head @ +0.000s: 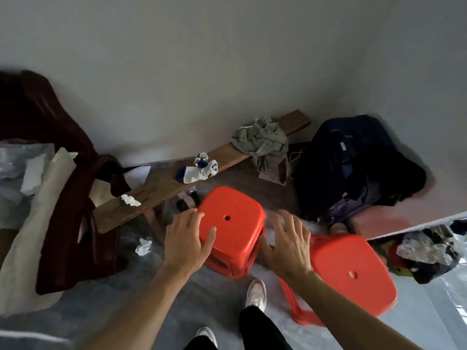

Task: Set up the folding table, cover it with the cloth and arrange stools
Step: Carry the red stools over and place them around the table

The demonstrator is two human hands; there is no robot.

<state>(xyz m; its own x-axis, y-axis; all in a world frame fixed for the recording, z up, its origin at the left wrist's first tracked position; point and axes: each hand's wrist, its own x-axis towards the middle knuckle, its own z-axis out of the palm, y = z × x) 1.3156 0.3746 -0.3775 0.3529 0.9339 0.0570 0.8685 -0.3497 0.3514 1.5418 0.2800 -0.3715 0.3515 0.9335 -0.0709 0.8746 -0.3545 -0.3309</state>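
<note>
The person is bending over two red plastic stools on the grey floor, so the step in hand is judged to be the fetching of stools; no folding table and no table cloth are showing in this view. The left hand (188, 238) is lying on the near left edge of the stacked stool (231, 223), its fingers spread on the seat and the thumb resting on top near the front edge. This stool seems to be sitting on at least one more, because red rims are showing under it. The right hand (286, 242) is hanging open with spread fingers in the gap just beside the stack, touching nothing that can be seen. The second stool (353, 274) is standing to the right, tilted a little. Behind, a wooden bench (161, 188) is carrying socks (199, 169) and a green garment (262, 141).

The next move probably calls for both hands taking opposite sides of the top seat and lifting it straight up, so that the stack is not coming with it.
</note>
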